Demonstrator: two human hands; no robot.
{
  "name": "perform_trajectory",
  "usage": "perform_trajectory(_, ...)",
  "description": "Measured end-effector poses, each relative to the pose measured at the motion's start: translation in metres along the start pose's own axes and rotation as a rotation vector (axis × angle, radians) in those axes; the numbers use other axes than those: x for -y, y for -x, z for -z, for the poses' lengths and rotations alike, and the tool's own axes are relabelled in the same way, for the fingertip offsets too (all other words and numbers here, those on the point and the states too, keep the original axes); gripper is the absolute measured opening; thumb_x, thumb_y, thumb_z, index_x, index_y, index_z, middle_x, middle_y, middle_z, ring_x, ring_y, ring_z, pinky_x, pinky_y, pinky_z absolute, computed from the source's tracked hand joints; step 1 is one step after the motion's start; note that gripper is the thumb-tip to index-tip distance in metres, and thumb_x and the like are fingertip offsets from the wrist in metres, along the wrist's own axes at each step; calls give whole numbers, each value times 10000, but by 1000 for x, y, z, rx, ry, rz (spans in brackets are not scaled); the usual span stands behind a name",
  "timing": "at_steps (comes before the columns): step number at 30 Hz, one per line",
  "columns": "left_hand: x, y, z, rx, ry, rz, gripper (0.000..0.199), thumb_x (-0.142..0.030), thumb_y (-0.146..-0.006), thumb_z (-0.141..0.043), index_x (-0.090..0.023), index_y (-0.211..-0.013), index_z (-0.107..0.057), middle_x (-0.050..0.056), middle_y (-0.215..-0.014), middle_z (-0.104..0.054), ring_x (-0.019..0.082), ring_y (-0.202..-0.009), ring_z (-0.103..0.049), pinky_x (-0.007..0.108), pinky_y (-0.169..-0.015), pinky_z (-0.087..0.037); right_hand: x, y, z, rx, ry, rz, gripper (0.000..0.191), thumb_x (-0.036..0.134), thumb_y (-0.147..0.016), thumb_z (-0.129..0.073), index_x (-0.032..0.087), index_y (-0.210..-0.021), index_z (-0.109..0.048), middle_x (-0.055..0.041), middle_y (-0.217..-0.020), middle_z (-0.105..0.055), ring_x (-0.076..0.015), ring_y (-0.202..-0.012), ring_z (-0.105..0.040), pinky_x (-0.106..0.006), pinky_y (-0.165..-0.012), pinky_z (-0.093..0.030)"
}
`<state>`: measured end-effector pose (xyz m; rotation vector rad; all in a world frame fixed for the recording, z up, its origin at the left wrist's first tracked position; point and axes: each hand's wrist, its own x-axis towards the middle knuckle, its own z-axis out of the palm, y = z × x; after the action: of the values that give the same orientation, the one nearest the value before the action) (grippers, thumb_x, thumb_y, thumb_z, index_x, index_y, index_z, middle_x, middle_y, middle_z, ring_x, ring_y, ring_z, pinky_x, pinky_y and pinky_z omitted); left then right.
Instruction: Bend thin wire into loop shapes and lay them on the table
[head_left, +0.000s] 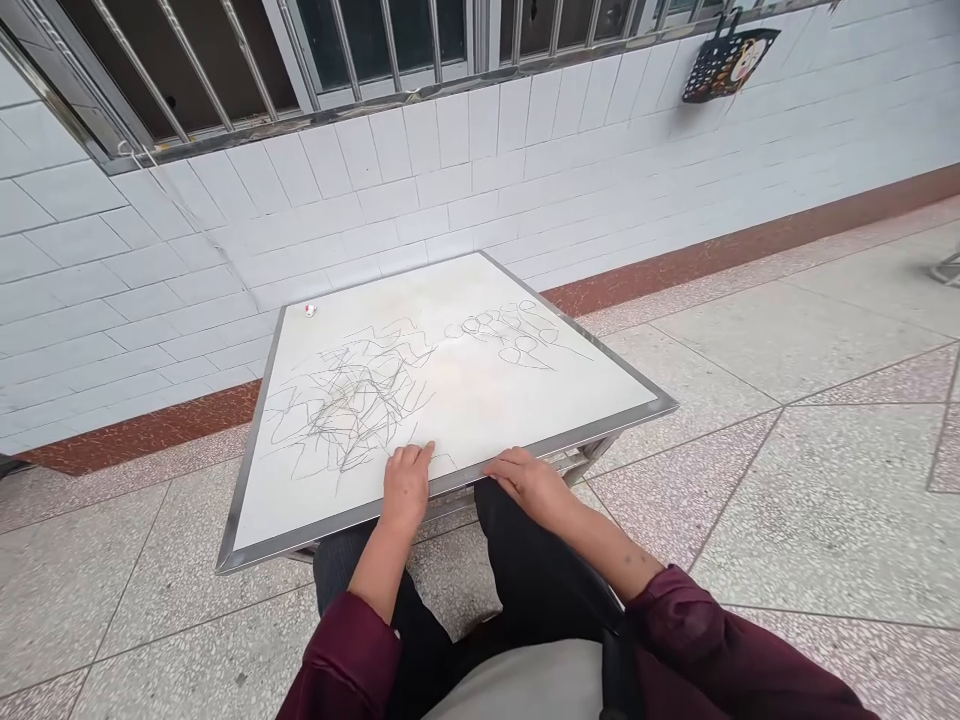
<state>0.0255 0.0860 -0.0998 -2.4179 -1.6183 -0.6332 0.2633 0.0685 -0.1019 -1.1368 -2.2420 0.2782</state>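
A white table [465,400] with a grey metal rim stands in front of me, its top covered in places with dark scribbled lines. My left hand [406,487] rests on the tabletop close to the near rim, below the dense scribble on the left. Its thumb sticks out apart from the slightly bent fingers, and nothing shows in it. To the right, my right hand [531,484] lies over the near rim with its fingers pointing left and nothing visible in them. A small white and red object [310,311] sits at the far left corner of the table, too small to name.
Behind the table is a white tiled wall [360,215] with a barred window [390,50] above. A dark polka-dotted bag [724,68] hangs on the wall at the upper right. Speckled stone floor [825,510] surrounds the table. My legs are under the near edge.
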Motion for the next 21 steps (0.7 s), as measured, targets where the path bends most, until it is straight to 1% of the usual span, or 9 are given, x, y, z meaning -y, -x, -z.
perform_trajectory(3, -1, -1, 2, 5, -13, -9, 342, -119, -913, -407, -202, -1171, -614, 90, -877, -589, 248, -825, -514, 368, -701, -407, 2, 0, 2, -15, -7, 4, 193, 155, -910, -489, 194, -971, -668, -74, -917, -654, -198, -895, -573, -313, -773, -500)
perform_trajectory(7, -2, -2, 4, 0, 16, 8, 295, -191, -924, -442, -207, -1157, -623, 83, -855, -593, 243, -821, -515, 360, -695, -403, 5, 1, 6, -53, -10, 40, 192, 151, -915, -480, 190, -967, -660, -76, -910, -652, -197, -881, -569, -321, -770, -500)
perform_trajectory(11, -4, -1, 8, -16, 99, 61, 280, -161, -924, -431, -202, -1089, -653, 81, -849, -604, 227, -829, -534, 340, -708, -412, 10, 1, 10, -85, -26, 75, 194, 133, -909, -479, 192, -961, -656, -80, -897, -651, -200, -873, -577, -324, -754, -508)
perform_trajectory(13, -8, 1, 14, -32, 165, 109, 293, -163, -935, -403, -187, -1101, -644, 80, -845, -603, 214, -813, -550, 322, -695, -425, 14, 1, 11, -72, -43, 75, 189, 138, -908, -482, 195, -958, -656, -77, -881, -651, -202, -876, -584, -322, -748, -513)
perform_trajectory(16, -19, 4, 28, -55, 291, 190, 315, -206, -955, -370, -196, -1172, -598, 70, -912, -610, 184, -801, -580, 285, -671, -446, 21, 1, 12, -52, -66, 42, 146, 214, -896, -539, 194, -992, -647, -77, -880, -656, -213, -869, -595, -338, -749, -517)
perform_trajectory(19, -34, 7, 43, -58, 430, 249, 316, -244, -961, -367, -235, -1195, -579, 57, -1012, -618, 173, -870, -599, 280, -724, -463, 28, -1, 10, -57, -118, -19, 234, 290, -878, -584, 189, -1088, -610, -77, -896, -663, -212, -837, -609, -336, -732, -518)
perform_trajectory(21, -43, 10, 52, -59, 519, 286, 317, -263, -961, -365, -243, -1198, -575, 54, -1030, -622, 171, -892, -601, 291, -764, -467, 32, -3, 7, -69, -150, -37, 230, 282, -896, -558, 191, -1104, -596, -72, -896, -667, -202, -819, -616, -327, -731, -512)
